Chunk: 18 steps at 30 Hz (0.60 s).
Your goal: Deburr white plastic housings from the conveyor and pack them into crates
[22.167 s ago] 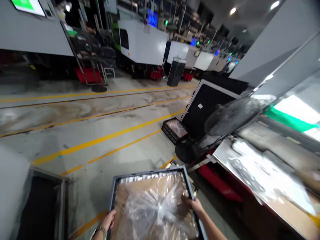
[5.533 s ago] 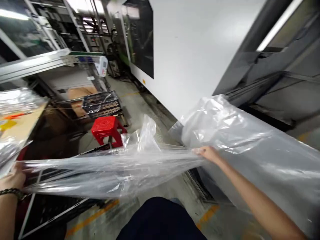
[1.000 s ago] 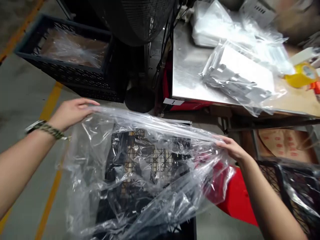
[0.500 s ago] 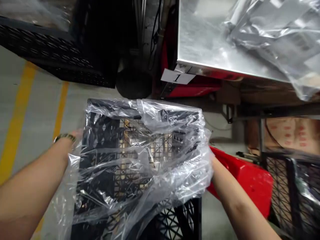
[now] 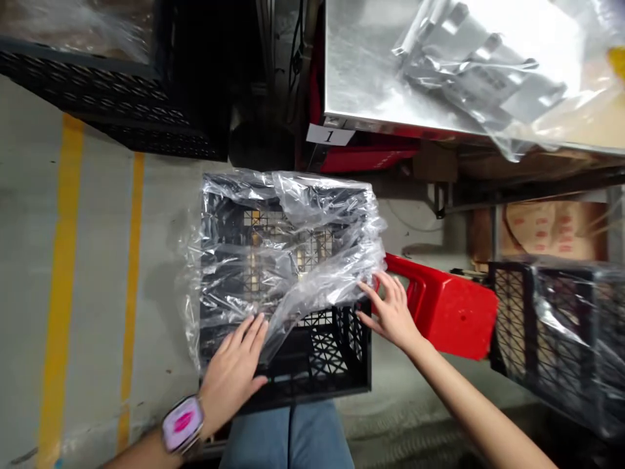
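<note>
A black lattice crate (image 5: 312, 391) stands before me, its top partly covered by a clear plastic bag (image 5: 288, 260). The near right part of the crate's mouth is uncovered. My left hand (image 5: 234, 365) lies on the plastic at the near left, fingers stretched out and thumb apart; a smartwatch (image 5: 182, 425) is on that wrist. At the crate's right rim is my right hand (image 5: 390, 306), its fingers spread and touching the plastic's edge. Neither hand is closed round anything.
To the right are a red plastic stool (image 5: 454, 312) and another black crate (image 5: 541, 326) with plastic over it. A metal table (image 5: 371, 71) bears plastic-wrapped packs (image 5: 493, 71). Large black crates (image 5: 122, 98) stand at upper left. Yellow lines (image 5: 63, 280) mark the floor.
My left hand has come from the crate's far left side onto the plastic at the near left. My right hand has moved back along the right rim. The crate appears smaller and lower.
</note>
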Available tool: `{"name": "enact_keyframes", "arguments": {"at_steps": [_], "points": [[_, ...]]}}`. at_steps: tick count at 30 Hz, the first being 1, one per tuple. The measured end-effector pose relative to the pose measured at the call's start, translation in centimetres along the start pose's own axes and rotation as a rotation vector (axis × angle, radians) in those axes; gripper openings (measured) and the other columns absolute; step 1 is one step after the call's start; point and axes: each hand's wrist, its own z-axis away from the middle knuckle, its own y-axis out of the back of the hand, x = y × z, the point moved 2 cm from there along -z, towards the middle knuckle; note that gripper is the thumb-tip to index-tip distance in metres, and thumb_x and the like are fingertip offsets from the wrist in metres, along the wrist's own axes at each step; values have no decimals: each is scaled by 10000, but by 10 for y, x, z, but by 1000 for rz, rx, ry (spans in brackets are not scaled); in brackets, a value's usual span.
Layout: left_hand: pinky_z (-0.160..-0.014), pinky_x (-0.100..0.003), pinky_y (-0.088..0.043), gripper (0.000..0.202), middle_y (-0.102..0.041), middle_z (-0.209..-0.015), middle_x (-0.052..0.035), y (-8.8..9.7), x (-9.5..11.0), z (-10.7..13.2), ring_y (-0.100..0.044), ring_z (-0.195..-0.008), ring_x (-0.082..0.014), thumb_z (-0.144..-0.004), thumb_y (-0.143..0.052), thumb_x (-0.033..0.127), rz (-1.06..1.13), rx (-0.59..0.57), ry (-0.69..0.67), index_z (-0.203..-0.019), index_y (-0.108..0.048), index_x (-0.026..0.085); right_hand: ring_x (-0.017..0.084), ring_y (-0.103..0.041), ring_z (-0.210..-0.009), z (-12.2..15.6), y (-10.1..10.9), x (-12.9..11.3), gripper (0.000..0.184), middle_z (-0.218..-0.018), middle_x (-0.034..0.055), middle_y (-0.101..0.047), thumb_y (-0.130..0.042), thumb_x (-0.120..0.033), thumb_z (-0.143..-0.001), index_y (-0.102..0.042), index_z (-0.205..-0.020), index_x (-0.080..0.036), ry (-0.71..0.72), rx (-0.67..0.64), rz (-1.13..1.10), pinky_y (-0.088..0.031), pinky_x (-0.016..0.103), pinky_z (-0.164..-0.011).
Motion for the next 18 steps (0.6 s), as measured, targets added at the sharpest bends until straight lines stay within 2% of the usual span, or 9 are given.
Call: {"name": "enact_keyframes", "arguments": {"at_steps": [1, 3, 5, 7, 9, 11, 13, 16, 18], "points": [[-1063, -570, -516, 362, -716, -1318, -150, -16, 9, 5, -603, -1297, -398, -857, -580, 212, -16, -21, -24, -1192, -716, 206, 394, -366, -1499, 2, -2, -10, 329, -1558, 179, -449, -683, -319, -929, -681, -1237, -203, 16, 42, 59, -297, 649, -1226], [-1022, -492, -553, 310, -784, -1104, -115, -33, 12, 23, -696, -1155, -324, -865, -447, 103, -9, -48, -49, -964, -717, 217, 346, -459, -1431, 18, -5, -24, 100, -1423, 155, -582, -621, -260, -957, -689, -1002, -202, 111, 49, 56, -349, 601, -1206], [-817, -352, -609, 288, -775, -900, -55, -34, 5, 57, -746, -886, -236, -906, -408, 129, 61, -24, -53, -911, -671, 246, 284, -632, -1171, 52, -3, -35, 106, -1086, 112, -709, -592, -255, -962, -639, -873, -221, 215, -9, -31, -490, 502, -1065], [-644, -303, -580, 211, -741, -817, -19, -29, -7, 105, -712, -708, -202, -943, -448, 226, 130, 60, -47, -967, -654, 265, 232, -647, -831, 100, -3, -49, 148, -793, 50, -660, -592, -333, -962, -617, -858, -230, 225, -73, -118, -542, 401, -803], [-719, -354, -591, 144, -751, -870, -34, -32, -20, 157, -718, -772, -242, -916, -598, 351, 79, 92, -71, -999, -687, 275, 214, -593, -714, 149, -9, -70, 243, -762, 39, -639, -613, -461, -948, -622, -902, -222, 177, -148, -170, -494, 364, -670], [-771, -397, -592, 121, -739, -816, -35, -47, -38, 201, -711, -797, -263, -903, -621, 331, 18, 51, -67, -826, -701, 283, 226, -601, -759, 185, -23, -95, 267, -826, 46, -661, -639, -487, -939, -628, -911, -222, 109, -207, -159, -493, 374, -696], [-969, -492, -567, 223, -779, -900, -34, -71, -60, 225, -733, -919, -281, -918, -548, 254, -13, 12, -16, -843, -751, 307, 235, -615, -825, 206, -42, -115, 181, -863, 42, -668, -642, -393, -951, -632, -878, -228, 40, -212, -120, -512, 401, -793], [-1175, -634, -399, 357, -804, -1099, -44, -109, -92, 221, -724, -1115, -311, -907, -498, 156, -26, 3, 103, -977, -798, 337, 261, -654, -1001, 223, -65, -123, 86, -966, 52, -699, -616, -293, -947, -664, -902, -238, -45, -172, -103, -468, 493, -1043], [-1141, -611, -451, 250, -798, -1096, -68, -132, -105, 201, -718, -1129, -310, -897, -577, 165, -10, -14, 133, -946, -793, 280, 303, -654, -1148, 237, -74, -110, 98, -1061, 70, -725, -605, -310, -946, -692, -937, -266, -159, -208, -70, -347, 585, -1182]]}}
